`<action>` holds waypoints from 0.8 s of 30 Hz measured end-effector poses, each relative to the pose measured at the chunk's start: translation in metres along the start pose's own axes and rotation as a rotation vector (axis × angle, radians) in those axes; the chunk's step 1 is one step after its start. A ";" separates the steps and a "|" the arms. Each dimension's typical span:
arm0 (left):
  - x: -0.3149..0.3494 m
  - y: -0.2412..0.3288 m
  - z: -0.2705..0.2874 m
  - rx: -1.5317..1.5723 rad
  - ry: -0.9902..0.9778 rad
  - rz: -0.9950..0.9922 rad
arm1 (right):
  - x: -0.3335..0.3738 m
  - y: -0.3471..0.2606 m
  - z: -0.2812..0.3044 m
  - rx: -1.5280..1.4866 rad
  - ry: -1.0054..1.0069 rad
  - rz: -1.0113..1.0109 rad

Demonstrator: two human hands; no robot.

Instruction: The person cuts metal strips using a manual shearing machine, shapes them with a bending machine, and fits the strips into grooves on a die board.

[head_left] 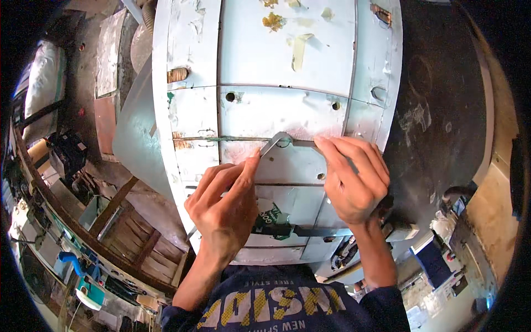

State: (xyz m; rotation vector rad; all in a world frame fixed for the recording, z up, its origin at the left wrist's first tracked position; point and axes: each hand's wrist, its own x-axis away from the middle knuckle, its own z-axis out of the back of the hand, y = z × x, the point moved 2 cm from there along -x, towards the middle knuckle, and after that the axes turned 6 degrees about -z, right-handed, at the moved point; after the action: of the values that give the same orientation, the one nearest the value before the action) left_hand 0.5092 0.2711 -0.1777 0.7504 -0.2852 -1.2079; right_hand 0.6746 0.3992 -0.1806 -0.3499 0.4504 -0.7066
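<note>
Both my hands are over a white-painted panel [285, 113] crossed by dark seam lines. Between them spans a grey two-armed metal tool [270, 145], whose arms meet at a rounded joint; its exact kind I cannot make out. My left hand [224, 207] pinches the slanting arm between thumb and forefinger. With thumb and fingertips, my right hand [357, 177] grips the far end of the other arm, which lies along a seam. The joint sits close to a small round mark on the panel. Pinkish smears and several holes show around it.
Beige tape [300, 51] sticks to the panel's far part. A green-and-black wrapper [271, 220] lies by my left wrist. On the left stand a wooden frame [130, 243] and a white sack [44, 83]. Dark floor [428, 110] runs along the right.
</note>
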 end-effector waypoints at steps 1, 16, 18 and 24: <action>0.000 0.000 -0.001 -0.008 0.006 -0.015 | 0.000 0.000 0.001 0.004 0.003 0.008; -0.005 -0.003 -0.001 0.003 -0.007 -0.009 | -0.006 0.004 0.002 -0.015 -0.035 0.047; -0.004 -0.002 -0.002 -0.009 -0.009 -0.013 | -0.006 0.006 0.001 -0.019 -0.039 0.047; -0.004 -0.001 0.000 -0.023 -0.017 -0.016 | -0.005 0.007 0.003 -0.042 -0.039 0.056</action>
State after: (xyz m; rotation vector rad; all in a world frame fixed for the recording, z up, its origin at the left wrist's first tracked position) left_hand 0.5073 0.2743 -0.1773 0.7240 -0.2792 -1.2313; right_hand 0.6762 0.4083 -0.1802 -0.3881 0.4374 -0.6353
